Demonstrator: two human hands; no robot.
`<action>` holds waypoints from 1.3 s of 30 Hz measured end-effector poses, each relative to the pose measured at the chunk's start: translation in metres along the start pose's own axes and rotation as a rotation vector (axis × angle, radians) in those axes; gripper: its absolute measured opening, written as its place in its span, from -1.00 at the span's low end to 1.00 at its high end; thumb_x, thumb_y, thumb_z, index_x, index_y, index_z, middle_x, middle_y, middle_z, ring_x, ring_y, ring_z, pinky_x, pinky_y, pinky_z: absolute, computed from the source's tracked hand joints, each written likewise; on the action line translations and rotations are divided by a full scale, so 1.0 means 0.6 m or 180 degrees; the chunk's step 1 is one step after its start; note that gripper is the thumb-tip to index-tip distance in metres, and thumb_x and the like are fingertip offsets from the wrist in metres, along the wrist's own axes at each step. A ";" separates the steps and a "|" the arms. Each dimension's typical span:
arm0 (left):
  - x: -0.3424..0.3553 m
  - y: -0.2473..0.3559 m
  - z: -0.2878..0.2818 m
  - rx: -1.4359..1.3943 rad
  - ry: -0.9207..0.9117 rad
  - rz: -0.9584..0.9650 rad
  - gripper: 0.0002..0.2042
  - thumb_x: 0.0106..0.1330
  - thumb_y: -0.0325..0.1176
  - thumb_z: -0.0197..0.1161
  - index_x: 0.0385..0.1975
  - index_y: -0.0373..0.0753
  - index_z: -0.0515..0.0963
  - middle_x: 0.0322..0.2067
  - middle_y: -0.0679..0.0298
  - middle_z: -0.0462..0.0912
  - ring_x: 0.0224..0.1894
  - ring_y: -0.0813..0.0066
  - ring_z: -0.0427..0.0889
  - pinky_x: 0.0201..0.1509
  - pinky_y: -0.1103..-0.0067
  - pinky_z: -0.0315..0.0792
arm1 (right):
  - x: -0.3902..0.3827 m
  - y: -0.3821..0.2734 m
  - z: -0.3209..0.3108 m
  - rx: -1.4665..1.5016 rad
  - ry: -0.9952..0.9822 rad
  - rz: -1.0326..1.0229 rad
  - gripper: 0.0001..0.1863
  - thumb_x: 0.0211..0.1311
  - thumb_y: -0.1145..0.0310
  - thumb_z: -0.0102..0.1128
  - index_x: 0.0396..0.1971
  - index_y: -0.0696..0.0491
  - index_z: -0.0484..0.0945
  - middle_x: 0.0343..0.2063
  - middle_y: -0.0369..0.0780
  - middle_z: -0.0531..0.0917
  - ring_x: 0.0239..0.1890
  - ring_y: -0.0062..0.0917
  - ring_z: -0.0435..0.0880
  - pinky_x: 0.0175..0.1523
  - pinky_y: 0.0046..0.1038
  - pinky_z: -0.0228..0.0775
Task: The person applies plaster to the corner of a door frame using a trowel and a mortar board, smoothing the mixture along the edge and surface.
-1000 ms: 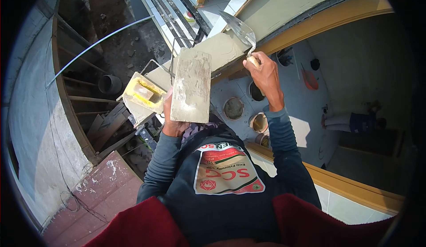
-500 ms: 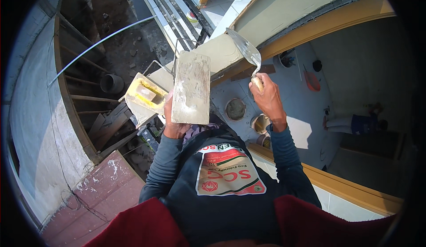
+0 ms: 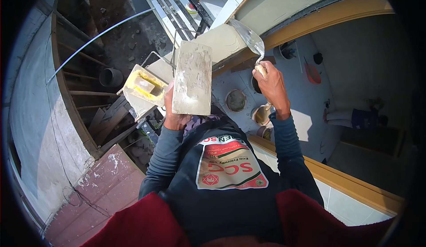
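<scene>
My left hand [image 3: 174, 114] is closed at the lower left side of a grey rectangular plastering float [image 3: 192, 78], its flat, mortar-smeared face up. Its grip is hidden beneath. In my right hand [image 3: 273, 89] is the wooden handle of a pointed trowel [image 3: 249, 37]; the metal blade points up and left, near the top of the plastered wall [image 3: 222, 43]. A second float [image 3: 144, 86], yellow with a pale handle block facing up, rests on a mortar-crusted surface just left of my left hand.
Below right, the tiled floor holds a round tub of grey mortar [image 3: 235, 100], a bucket [image 3: 262, 115] and an orange basin [image 3: 312, 74]. A person [image 3: 359, 117] is there too. An orange-brown frame [image 3: 341, 180] curves round that opening. At left are a rubble-strewn drop and a bucket [image 3: 111, 77].
The whole view has shifted slightly, so most things sit higher in it. My right hand and the trowel have moved a little to the right. Both holds are unchanged.
</scene>
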State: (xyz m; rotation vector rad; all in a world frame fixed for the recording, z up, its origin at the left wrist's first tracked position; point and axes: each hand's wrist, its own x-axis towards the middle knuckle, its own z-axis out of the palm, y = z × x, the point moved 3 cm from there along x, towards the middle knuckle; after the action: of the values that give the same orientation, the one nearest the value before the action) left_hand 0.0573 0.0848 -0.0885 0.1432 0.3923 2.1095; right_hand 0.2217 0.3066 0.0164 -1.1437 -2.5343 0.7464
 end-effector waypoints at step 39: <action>-0.006 0.015 0.035 0.0014 0.0251 0.0012 -0.54 0.52 -0.23 -0.03 0.32 -0.33 0.27 0.08 0.12 0.58 0.01 0.40 0.67 0.01 0.50 0.61 | -0.027 0.011 0.072 0.2694 -0.0385 0.1055 -0.71 0.36 0.29 0.16 -0.12 0.22 0.48 -0.40 -0.23 0.63 -0.57 -0.68 0.56 -0.54 -0.59 0.50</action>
State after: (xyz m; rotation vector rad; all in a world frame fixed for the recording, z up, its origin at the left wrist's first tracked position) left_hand 0.0572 0.0822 -0.0654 0.0635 0.4437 2.1226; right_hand 0.2177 0.2832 -0.0234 -1.1946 -1.7523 1.7768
